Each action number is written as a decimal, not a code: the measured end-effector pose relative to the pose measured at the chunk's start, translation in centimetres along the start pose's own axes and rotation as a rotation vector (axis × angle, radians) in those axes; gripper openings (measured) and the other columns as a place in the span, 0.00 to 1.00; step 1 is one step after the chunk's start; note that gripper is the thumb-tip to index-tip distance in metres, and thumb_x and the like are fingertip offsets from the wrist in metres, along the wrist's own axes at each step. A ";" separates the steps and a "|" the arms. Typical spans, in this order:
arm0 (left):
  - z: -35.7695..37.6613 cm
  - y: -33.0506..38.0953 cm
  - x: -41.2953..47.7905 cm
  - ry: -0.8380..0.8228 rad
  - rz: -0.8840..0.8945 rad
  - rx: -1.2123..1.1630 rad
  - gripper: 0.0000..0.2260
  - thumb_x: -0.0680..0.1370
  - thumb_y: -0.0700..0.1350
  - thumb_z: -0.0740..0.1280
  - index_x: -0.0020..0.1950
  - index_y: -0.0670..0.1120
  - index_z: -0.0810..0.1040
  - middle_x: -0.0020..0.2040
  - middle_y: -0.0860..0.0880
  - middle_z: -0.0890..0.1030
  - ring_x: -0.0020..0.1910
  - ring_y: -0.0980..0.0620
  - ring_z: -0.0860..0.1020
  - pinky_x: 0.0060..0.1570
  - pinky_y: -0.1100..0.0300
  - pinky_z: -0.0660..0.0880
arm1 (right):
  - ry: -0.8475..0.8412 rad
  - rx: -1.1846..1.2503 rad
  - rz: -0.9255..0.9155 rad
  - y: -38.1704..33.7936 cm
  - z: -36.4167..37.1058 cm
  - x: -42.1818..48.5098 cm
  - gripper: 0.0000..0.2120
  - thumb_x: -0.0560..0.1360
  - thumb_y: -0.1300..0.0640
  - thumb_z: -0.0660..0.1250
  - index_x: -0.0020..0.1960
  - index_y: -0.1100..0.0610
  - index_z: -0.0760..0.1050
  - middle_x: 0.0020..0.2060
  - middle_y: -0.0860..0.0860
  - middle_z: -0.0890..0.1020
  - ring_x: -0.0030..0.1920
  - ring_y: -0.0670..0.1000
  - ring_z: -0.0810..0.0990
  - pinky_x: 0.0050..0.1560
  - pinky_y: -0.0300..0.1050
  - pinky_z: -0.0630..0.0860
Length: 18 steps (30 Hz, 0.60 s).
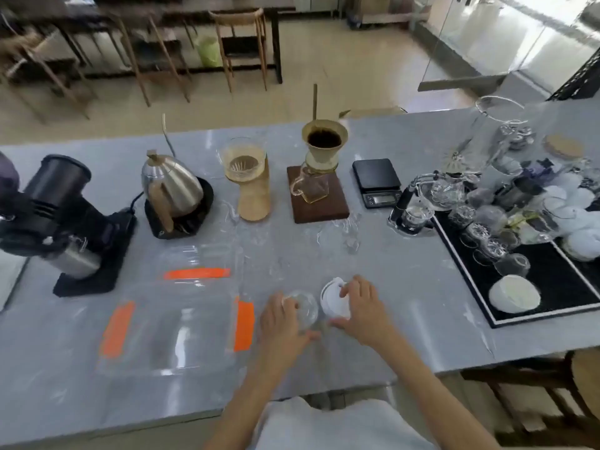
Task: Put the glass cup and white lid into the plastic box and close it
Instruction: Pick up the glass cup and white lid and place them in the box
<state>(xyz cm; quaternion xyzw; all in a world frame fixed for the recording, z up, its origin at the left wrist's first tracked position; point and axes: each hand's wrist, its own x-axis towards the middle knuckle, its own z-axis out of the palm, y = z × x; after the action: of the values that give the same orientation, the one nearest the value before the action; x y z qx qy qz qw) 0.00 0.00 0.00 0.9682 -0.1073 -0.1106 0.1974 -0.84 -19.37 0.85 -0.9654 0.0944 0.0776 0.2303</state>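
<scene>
Left hand (pixel 281 323) grips glass cup (pixel 303 307); right hand (pixel 363 311) grips white lid (pixel 334 300).

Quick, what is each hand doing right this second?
Left hand: closed around the glass cup on the table.
Right hand: gripping the white lid, just right of the cup.

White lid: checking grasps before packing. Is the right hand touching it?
Touching. The head view shows the right hand with fingers on the white lid, thumb curled beneath its near edge.
</scene>
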 end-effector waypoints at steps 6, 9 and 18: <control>1.2 0.6 0.3 -0.125 -0.065 0.068 0.37 0.72 0.65 0.66 0.74 0.48 0.61 0.81 0.45 0.48 0.78 0.43 0.52 0.74 0.48 0.55 | -0.091 -0.175 -0.046 0.0 1.1 0.9 0.27 0.66 0.42 0.73 0.59 0.51 0.67 0.66 0.51 0.67 0.67 0.57 0.66 0.60 0.51 0.70; 1.4 1.3 0.6 -0.097 -0.115 0.073 0.41 0.72 0.69 0.64 0.76 0.46 0.59 0.81 0.43 0.47 0.79 0.43 0.51 0.74 0.47 0.54 | -0.048 -0.217 -0.029 1.6 0.8 0.4 0.28 0.66 0.44 0.71 0.61 0.54 0.68 0.65 0.52 0.70 0.65 0.57 0.69 0.60 0.49 0.70; 1.6 2.5 2.5 -0.089 -0.028 0.242 0.31 0.70 0.61 0.70 0.66 0.46 0.67 0.66 0.44 0.69 0.63 0.43 0.68 0.60 0.54 0.70 | -0.152 -0.197 0.035 1.7 0.1 0.4 0.40 0.64 0.42 0.76 0.65 0.57 0.62 0.67 0.55 0.65 0.65 0.59 0.67 0.62 0.51 0.72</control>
<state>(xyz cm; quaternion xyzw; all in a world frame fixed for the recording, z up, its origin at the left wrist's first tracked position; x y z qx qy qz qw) 1.57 -3.43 -0.91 0.9805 -0.1149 -0.1423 0.0724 -0.83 -20.91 -0.03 -0.9729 0.0855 0.1635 0.1394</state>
